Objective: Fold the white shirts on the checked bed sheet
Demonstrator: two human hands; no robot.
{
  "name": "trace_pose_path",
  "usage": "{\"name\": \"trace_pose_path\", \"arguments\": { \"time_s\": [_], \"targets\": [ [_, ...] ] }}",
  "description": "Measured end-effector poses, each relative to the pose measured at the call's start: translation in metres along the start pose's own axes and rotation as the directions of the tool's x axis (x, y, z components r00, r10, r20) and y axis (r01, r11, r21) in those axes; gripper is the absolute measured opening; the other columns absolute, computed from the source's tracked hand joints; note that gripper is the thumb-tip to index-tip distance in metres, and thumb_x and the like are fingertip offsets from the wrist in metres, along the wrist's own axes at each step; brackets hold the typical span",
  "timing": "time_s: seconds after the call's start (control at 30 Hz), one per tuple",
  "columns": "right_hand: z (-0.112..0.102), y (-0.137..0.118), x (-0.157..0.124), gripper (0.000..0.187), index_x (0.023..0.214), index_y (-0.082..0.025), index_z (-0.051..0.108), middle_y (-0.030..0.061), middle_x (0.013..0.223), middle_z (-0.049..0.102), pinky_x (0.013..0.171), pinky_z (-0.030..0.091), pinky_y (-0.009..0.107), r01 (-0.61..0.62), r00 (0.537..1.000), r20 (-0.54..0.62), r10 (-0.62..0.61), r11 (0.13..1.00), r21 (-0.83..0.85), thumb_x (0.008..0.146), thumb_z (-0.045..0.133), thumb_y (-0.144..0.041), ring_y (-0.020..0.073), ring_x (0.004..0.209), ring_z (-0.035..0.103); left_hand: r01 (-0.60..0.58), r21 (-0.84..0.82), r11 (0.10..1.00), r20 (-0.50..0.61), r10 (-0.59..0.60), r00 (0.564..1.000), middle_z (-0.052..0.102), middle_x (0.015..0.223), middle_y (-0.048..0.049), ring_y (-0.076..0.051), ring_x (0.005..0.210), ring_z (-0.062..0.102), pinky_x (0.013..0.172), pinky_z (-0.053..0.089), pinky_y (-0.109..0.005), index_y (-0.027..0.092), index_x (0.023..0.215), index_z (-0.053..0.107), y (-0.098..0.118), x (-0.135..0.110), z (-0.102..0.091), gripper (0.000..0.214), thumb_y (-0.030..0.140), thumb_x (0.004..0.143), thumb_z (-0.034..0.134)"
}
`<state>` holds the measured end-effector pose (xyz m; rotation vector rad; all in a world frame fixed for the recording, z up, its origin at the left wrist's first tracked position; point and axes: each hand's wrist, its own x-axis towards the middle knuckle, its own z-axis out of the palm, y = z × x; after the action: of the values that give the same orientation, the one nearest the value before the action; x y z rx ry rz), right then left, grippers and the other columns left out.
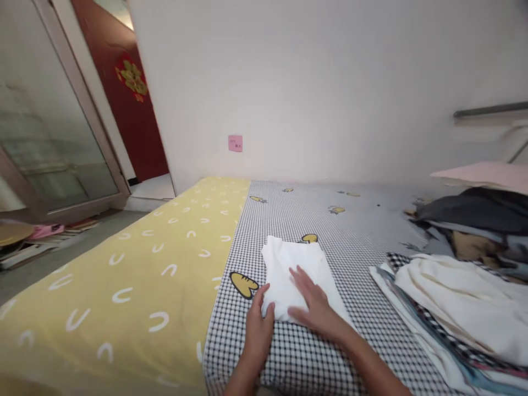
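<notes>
Flat: right hand [315,305], left hand [259,324] press white cloth [295,272].

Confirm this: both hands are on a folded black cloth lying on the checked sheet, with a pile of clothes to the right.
Not quite: the head view shows the cloth is white, not black. Both the left hand and right hand rest on it, on the checked sheet, with the pile of clothes to the right.
</notes>
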<state>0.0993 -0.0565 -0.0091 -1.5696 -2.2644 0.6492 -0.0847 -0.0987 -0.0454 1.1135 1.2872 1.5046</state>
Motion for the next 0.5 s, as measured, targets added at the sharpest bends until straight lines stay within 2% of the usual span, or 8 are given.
{"name": "trace_pose_path", "arguments": {
  "time_s": [0.07, 0.17, 0.2, 0.27, 0.3, 0.37, 0.43, 0.5],
  "targets": [
    [0.013, -0.006, -0.027, 0.092, 0.158, -0.037, 0.019, 0.0032, 0.170, 0.006, 0.120, 0.007, 0.064, 0.044, 0.998, 0.046, -0.039, 0.992, -0.115, 0.079, 0.064, -0.048, 0.0325, 0.155, 0.003, 0.014, -0.067, 0.998, -0.039, -0.017, 0.999, 0.066, 0.131, -0.0101, -0.027, 0.128, 0.055, 0.115, 0.037, -0.042, 0.019, 0.119, 0.064, 0.001, 0.003, 0.005, 0.039, 0.020, 0.080, 0.066],
    [0.034, -0.017, -0.040, 0.078, 0.156, -0.039, 0.030, -0.0001, 0.168, 0.018, 0.121, 0.013, 0.061, -0.034, 0.996, -0.091, 0.008, 0.958, -0.286, 0.082, 0.052, -0.022, 0.0306, 0.154, 0.011, 0.134, -0.290, 0.948, -0.028, -0.148, 0.989, 0.069, 0.122, -0.0126, -0.026, 0.118, 0.063, 0.107, 0.046, -0.042, 0.017, 0.119, 0.061, 0.010, 0.007, 0.014, 0.042, 0.016, 0.078, 0.069],
    [0.039, -0.021, -0.037, 0.079, 0.155, -0.039, 0.033, -0.0007, 0.166, 0.023, 0.121, 0.015, 0.060, -0.074, 0.989, -0.143, 0.029, 0.945, -0.320, 0.081, 0.048, -0.014, 0.0294, 0.154, 0.014, 0.205, -0.400, 0.893, 0.009, -0.220, 0.975, 0.070, 0.119, -0.0125, -0.025, 0.114, 0.066, 0.104, 0.049, -0.041, 0.017, 0.123, 0.057, 0.015, 0.007, 0.016, 0.046, 0.016, 0.079, 0.069],
    [0.043, -0.028, -0.026, 0.082, 0.153, -0.037, 0.038, -0.0001, 0.164, 0.031, 0.119, 0.019, 0.060, -0.127, 0.979, -0.195, 0.067, 0.941, -0.315, 0.077, 0.046, -0.006, 0.0304, 0.153, 0.020, 0.323, -0.604, 0.728, 0.090, -0.341, 0.936, 0.071, 0.116, -0.0116, -0.022, 0.108, 0.069, 0.099, 0.053, -0.037, 0.020, 0.133, 0.048, 0.025, 0.003, 0.016, 0.053, 0.020, 0.084, 0.068],
    [0.041, -0.030, -0.019, 0.082, 0.151, -0.035, 0.041, 0.0012, 0.163, 0.034, 0.119, 0.019, 0.061, -0.137, 0.977, -0.195, 0.090, 0.961, -0.242, 0.075, 0.047, -0.005, 0.0319, 0.152, 0.021, 0.346, -0.678, 0.648, 0.112, -0.374, 0.921, 0.071, 0.117, -0.0112, -0.020, 0.108, 0.069, 0.098, 0.054, -0.034, 0.022, 0.137, 0.045, 0.028, 0.000, 0.014, 0.055, 0.023, 0.086, 0.067],
    [0.029, -0.034, -0.007, 0.071, 0.141, -0.030, 0.056, 0.0040, 0.158, 0.042, 0.119, 0.017, 0.062, -0.133, 0.976, -0.172, 0.134, 0.991, 0.020, 0.075, 0.049, -0.005, 0.0342, 0.150, 0.025, 0.341, -0.762, 0.550, 0.108, -0.412, 0.905, 0.068, 0.125, -0.0111, -0.019, 0.114, 0.067, 0.097, 0.054, -0.030, 0.026, 0.140, 0.043, 0.029, -0.013, 0.008, 0.054, 0.030, 0.090, 0.063],
    [0.011, -0.036, 0.000, 0.049, 0.120, -0.027, 0.070, 0.0059, 0.147, 0.056, 0.120, 0.018, 0.059, -0.109, 0.978, -0.142, 0.155, 0.950, 0.291, 0.078, 0.051, -0.010, 0.0338, 0.146, 0.033, 0.361, -0.781, 0.510, 0.112, -0.453, 0.884, 0.062, 0.136, -0.0104, -0.019, 0.121, 0.063, 0.096, 0.054, -0.030, 0.031, 0.143, 0.040, 0.020, -0.033, 0.000, 0.051, 0.036, 0.094, 0.054],
    [-0.010, -0.037, 0.003, 0.031, 0.101, -0.024, 0.075, 0.0062, 0.132, 0.068, 0.119, 0.024, 0.053, -0.095, 0.977, -0.125, 0.171, 0.881, 0.463, 0.081, 0.052, -0.017, 0.0314, 0.139, 0.046, 0.432, -0.741, 0.514, 0.159, -0.491, 0.857, 0.057, 0.143, -0.0096, -0.021, 0.124, 0.062, 0.097, 0.055, -0.035, 0.036, 0.147, 0.035, 0.006, -0.058, -0.007, 0.052, 0.040, 0.096, 0.047]
  ]
}}
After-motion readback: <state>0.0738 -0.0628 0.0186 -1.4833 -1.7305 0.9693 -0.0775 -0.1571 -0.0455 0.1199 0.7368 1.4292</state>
